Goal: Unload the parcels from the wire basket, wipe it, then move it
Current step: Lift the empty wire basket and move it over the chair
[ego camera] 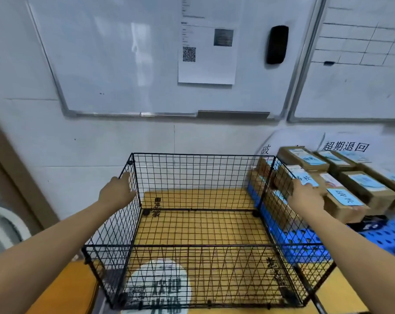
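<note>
The black wire basket [198, 245] stands in front of me with nothing inside it, over a yellow mat. My left hand [118, 192] grips the top of the basket's left wall. My right hand [305, 196] grips the top of its right wall, fingers curled over the wire. Several brown cardboard parcels [364, 189] with light blue labels are stacked to the right of the basket, close against its right wall.
The parcels sit on a blue perforated pallet [305, 243] at the right. A white tiled wall with two whiteboards [146, 64] rises just behind the basket. A brown door frame [15, 177] and a white rounded object [3, 225] are at the left.
</note>
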